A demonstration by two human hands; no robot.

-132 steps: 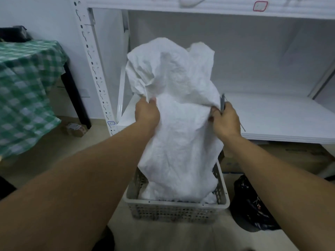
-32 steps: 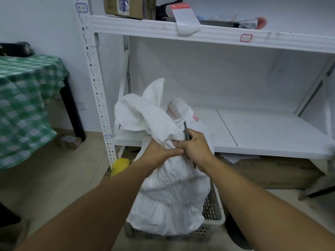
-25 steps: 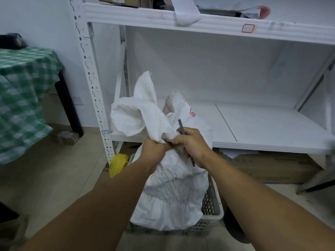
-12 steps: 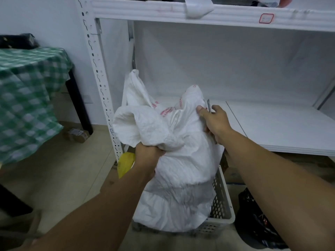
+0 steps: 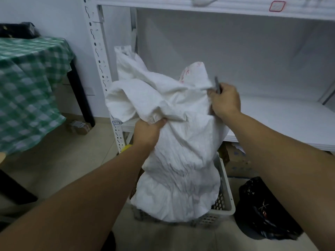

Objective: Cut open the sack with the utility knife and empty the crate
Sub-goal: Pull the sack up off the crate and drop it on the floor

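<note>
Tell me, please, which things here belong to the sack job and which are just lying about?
Job: sack; crate; knife in the right hand; left hand gripping the sack.
Lying about: checked tablecloth; black bag; small box; shelf.

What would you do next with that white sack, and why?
Probably lift the sack clear of the crate. Its bottom sits in the crate, the left hand grips a bunched fold, and the right hand pinches the top edge together with the knife.
</note>
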